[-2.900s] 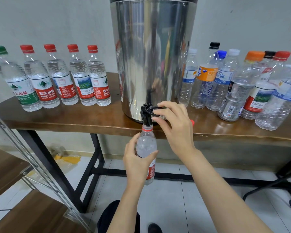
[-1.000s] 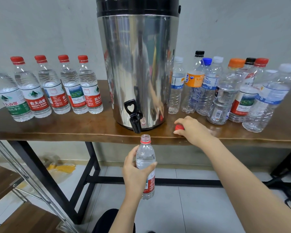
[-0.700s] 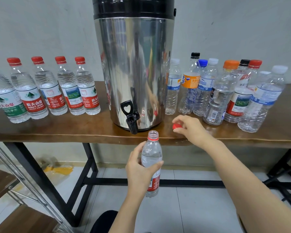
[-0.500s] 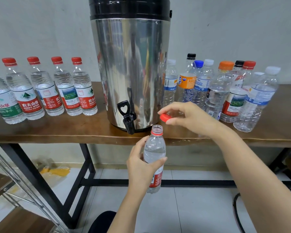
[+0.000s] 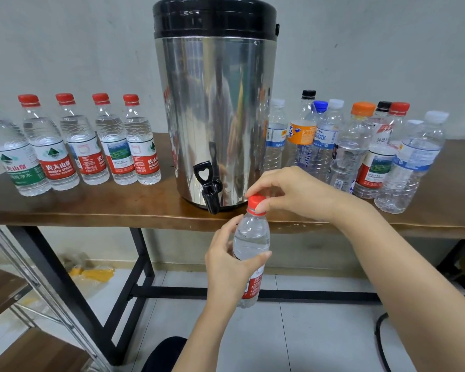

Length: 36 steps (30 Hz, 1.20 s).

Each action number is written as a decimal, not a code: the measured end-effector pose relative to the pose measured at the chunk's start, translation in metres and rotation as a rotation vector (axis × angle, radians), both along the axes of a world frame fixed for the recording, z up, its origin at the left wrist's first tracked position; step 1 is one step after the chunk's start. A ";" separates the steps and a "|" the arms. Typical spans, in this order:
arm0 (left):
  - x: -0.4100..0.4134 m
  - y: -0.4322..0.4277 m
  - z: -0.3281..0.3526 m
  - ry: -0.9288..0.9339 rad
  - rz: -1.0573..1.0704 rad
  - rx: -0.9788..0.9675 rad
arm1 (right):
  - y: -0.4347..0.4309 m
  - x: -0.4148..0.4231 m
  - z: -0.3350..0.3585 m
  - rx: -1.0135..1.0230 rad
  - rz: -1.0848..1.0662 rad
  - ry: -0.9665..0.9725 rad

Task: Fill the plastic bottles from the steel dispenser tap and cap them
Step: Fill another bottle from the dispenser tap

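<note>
My left hand (image 5: 230, 267) grips a filled clear bottle (image 5: 251, 237) with a red label, held upright in front of the table edge. A red cap (image 5: 256, 201) sits on the bottle's neck, pinched by the fingers of my right hand (image 5: 293, 193). The steel dispenser (image 5: 215, 108) with a black lid stands on the wooden table (image 5: 91, 205). Its black tap (image 5: 208, 186) hangs over the table edge, just left of the bottle, with its lever up.
Several filled, capped bottles (image 5: 83, 140) stand in a row left of the dispenser. Several empty capped bottles (image 5: 360, 149) crowd the table to its right. A metal rack (image 5: 24, 304) with wooden shelves stands at lower left. A black cable (image 5: 381, 342) lies on the tiled floor.
My right hand released the tap, picked the red cap off the table and brought it onto the bottle's neck. My left hand carried the bottle rightward away from the tap.
</note>
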<state>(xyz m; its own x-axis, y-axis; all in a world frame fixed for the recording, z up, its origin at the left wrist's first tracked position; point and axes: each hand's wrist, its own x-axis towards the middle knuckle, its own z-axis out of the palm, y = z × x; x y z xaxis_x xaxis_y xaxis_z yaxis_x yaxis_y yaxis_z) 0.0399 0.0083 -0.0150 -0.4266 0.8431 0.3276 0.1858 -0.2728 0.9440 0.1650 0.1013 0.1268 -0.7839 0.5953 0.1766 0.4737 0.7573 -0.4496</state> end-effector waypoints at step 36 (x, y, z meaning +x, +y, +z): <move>-0.242 0.014 0.105 0.162 0.681 0.180 | -0.016 -0.208 -0.064 0.330 0.077 0.577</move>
